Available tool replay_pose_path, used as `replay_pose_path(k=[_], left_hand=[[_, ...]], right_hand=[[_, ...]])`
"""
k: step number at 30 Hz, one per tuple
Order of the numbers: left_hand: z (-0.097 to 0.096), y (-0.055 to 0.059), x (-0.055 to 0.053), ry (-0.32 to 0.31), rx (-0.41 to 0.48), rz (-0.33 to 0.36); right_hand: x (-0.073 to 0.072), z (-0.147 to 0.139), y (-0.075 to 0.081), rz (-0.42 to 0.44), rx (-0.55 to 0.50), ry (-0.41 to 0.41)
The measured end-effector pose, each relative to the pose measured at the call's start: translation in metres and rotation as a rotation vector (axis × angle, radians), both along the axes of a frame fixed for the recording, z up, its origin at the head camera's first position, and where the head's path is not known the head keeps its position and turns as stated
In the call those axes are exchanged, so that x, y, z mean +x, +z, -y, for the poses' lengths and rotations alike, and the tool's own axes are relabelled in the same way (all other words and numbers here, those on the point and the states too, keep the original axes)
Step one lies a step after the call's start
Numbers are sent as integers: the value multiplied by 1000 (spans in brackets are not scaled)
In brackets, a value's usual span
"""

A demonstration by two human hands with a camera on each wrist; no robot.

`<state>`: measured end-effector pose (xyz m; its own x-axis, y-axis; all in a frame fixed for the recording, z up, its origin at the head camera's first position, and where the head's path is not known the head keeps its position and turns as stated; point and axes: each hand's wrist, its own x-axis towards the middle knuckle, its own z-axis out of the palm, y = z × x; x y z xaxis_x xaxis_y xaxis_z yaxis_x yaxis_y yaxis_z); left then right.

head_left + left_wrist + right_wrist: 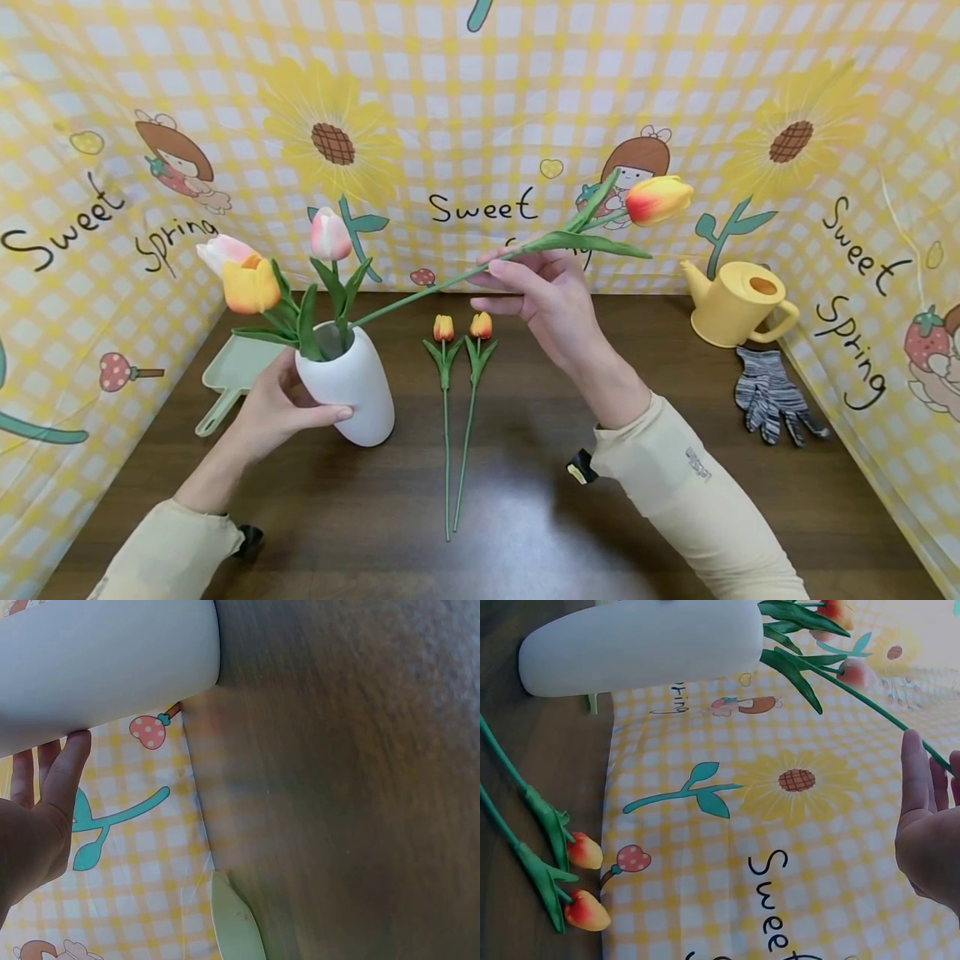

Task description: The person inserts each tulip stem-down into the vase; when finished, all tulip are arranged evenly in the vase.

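My left hand (273,408) grips a white vase (351,396) from its left side, thumb across the front. The vase leans slightly on the dark table. In it stand two pink-and-white tulips (331,233) and a yellow-orange tulip (251,285). My right hand (555,312) pinches the green stem of a red-and-yellow tulip (660,200), its bloom pointing up to the right. The stem's lower end reaches the vase mouth; in the right wrist view the stem (877,709) slants there among the leaves. The left wrist view shows fingers (64,772) against the vase (112,667).
Two orange-yellow tulips (444,329) lie side by side mid-table. A pale green dustpan (232,362) is behind my left hand. At the right are a yellow watering can (731,304) and a grey knitted glove (772,396). Checked cloth (480,125) walls the table.
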<state>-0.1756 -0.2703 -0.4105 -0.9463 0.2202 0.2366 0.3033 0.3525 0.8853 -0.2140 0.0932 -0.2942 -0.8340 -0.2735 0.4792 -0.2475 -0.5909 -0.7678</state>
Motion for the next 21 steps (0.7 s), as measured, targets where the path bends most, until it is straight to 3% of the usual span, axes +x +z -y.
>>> replay_pose_path(k=[12,21], left_hand=[[0,2,2,5,-21,-6],[0,1,1,4,-5,3]], right_hand=[[7,9,15,-76,83,-48],[10,16,13,-83,131,-73]])
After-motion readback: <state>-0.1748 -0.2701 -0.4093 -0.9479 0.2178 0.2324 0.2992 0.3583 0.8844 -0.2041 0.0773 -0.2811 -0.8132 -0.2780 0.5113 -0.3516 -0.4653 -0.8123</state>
